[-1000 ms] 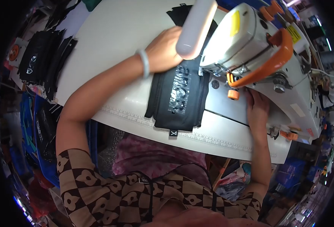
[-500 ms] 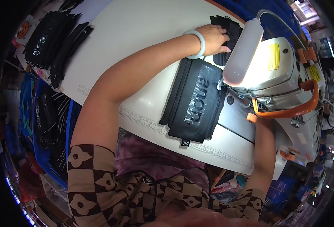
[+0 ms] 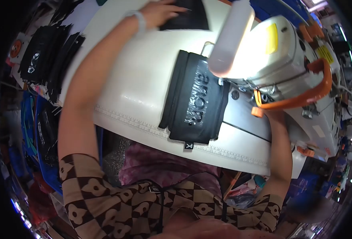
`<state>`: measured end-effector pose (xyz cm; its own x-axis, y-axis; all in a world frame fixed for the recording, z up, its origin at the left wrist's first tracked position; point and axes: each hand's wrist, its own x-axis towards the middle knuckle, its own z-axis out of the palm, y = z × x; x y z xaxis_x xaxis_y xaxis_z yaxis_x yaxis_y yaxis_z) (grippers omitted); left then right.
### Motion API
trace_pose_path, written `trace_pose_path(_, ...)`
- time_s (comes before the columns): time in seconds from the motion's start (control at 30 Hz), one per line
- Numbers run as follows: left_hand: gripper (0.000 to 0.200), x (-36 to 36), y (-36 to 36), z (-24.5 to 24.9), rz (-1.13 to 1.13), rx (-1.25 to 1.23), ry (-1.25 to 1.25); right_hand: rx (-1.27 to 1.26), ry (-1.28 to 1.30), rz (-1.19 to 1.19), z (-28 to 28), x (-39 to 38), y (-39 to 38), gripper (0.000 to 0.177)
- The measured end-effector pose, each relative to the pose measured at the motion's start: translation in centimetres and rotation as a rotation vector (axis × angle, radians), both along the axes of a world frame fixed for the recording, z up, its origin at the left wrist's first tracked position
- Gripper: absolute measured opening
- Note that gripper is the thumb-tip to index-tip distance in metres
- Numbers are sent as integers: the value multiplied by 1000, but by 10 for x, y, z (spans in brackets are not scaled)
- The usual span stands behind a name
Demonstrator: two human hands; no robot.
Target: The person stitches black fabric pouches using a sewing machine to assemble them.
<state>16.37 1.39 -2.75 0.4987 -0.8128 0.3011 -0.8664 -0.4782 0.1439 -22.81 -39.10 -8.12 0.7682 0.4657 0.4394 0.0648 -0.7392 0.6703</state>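
Observation:
My left hand (image 3: 159,14), with a pale bangle at the wrist, is at the far edge of the white table, its fingers closed on a black fabric piece (image 3: 192,18). Motion blurs the fingers somewhat. Nearer to me lies a black padded fabric panel (image 3: 194,99) with glossy lettering "anon." and a small tag at its near end. Its right side lies by the needle area of the sewing machine (image 3: 279,59). My right forearm reaches behind the machine head, which hides my right hand.
A long white lamp (image 3: 232,40) hangs over the panel. An orange guard (image 3: 303,101) projects from the machine. Stacked black panels (image 3: 44,55) lie at the left, above a blue bin (image 3: 50,167). A printed ruler (image 3: 144,129) runs along the table's near edge.
My left hand has moved left, away from the machine, with a black fabric piece. The view has shifted slightly. The lettered panel stays beside the needle area.

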Motion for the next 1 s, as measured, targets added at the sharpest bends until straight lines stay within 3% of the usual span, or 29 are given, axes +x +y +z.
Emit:
trace_pose_path(0.07,42,-4,40,38,158,126,289,445,322,-257,34,-14,55,43)
trace_pose_path(0.13,45,45,89,7,-661,-357,459,591,440,-390,77,-13,103,38)
trace_pose_path(0.17,45,15,72,25,-674,-348,472,724,543,-498,95,-9,122,34)
trace_pose_path(0.2,43,-19,57,43,-220,-155,291,856,643,-604,102,-9,133,30)
trace_pose_path(0.23,42,-58,41,59,229,40,99,990,617,-379,94,-21,139,28)
trace_pose_path(0.27,38,-79,33,56,-19,-128,236,1111,580,-147,87,-31,146,28)
trace_pose_path(0.3,34,-101,27,50,-266,-296,375,1100,552,38,95,-28,164,29)
trace_pose_path(0.33,32,-142,22,52,-375,-226,225,1083,520,224,103,-24,182,32)
trace_pose_path(0.37,30,-186,19,56,-483,-156,73,1092,519,219,103,-27,190,32)
trace_pose_path(0.43,29,-248,23,57,-689,-159,283,1065,614,360,103,-33,198,29)
trace_pose_path(0.5,34,-286,32,45,-669,-105,426,1047,619,395,99,-39,201,28)
trace_pose_path(0.77,41,-300,44,39,-678,-146,409,955,552,484,95,-54,209,25)
trace_pose_path(1.0,32,-296,42,37,-655,-107,393,981,592,476,98,-47,206,26)
